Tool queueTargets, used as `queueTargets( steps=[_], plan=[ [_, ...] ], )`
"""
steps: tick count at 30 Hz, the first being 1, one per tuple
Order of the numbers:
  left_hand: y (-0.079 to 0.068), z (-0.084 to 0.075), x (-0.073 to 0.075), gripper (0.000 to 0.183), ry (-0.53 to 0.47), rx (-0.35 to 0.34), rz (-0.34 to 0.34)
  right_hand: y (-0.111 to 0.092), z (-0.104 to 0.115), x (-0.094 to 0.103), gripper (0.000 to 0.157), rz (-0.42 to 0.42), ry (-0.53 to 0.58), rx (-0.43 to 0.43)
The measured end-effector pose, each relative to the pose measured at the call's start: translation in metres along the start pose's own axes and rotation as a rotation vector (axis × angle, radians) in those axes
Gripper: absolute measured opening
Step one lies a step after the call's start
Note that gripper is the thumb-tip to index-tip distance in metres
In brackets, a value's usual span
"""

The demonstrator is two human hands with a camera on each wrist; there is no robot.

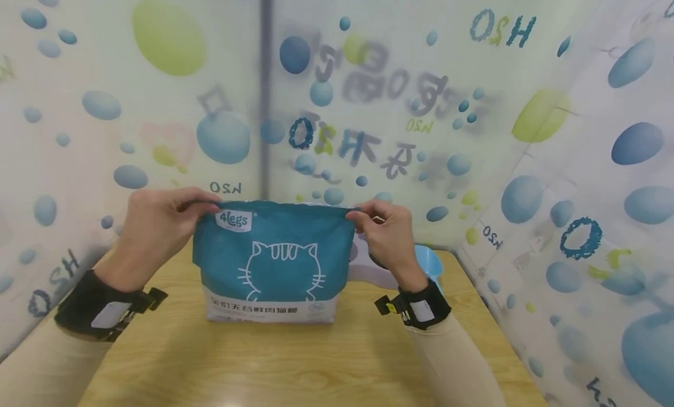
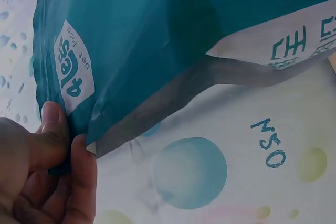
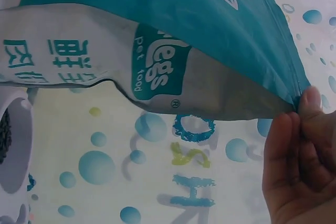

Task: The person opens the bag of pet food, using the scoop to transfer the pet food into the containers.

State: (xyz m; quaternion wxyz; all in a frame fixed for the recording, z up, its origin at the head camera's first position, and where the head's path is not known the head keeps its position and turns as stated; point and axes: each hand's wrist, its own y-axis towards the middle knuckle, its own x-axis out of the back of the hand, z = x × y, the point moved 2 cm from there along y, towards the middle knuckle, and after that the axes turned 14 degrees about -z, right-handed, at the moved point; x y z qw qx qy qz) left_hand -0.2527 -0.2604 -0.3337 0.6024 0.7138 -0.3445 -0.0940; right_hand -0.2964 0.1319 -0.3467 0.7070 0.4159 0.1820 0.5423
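Note:
A teal and white pet food bag [image 1: 284,255] with a cat outline and "4legs" label stands upright on the wooden table. My left hand [image 1: 160,228] pinches its top left corner between thumb and fingers. At the opposite top corner, my right hand [image 1: 387,234] pinches the edge the same way. The top edge is stretched nearly straight between both hands. In the left wrist view, the thumb of the left hand [image 2: 47,166] presses on the teal front near the label. The right wrist view has the right hand [image 3: 302,156] gripping the bag's tip, with the grey side panel showing.
Behind the bag on the right is a pale lilac bowl [image 3: 18,145] holding dark pellets. A light blue scoop-like thing [image 1: 429,262] stands just right of my right hand. The wooden table [image 1: 274,366] is bounded by a patterned curtain [image 1: 368,103].

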Motion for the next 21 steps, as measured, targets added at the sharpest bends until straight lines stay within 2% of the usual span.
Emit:
queueTargets(
  steps=[4,9,15,21],
  plan=[
    [-0.006,0.005,0.002,0.023,-0.007,0.017,-0.035,-0.004,-0.007,0.008,0.011,0.022,-0.039,0.002],
    [-0.024,0.019,0.005,0.018,0.021,0.032,-0.057,-0.021,-0.026,0.032,0.016,0.044,-0.145,-0.001],
    [-0.052,0.038,0.016,0.01,0.053,0.099,0.002,-0.045,-0.051,0.06,0.02,0.086,-0.262,0.069],
    [-0.071,0.052,0.024,0.02,0.075,0.123,0.099,-0.067,-0.068,0.079,0.031,0.12,-0.355,0.141]
  ],
)
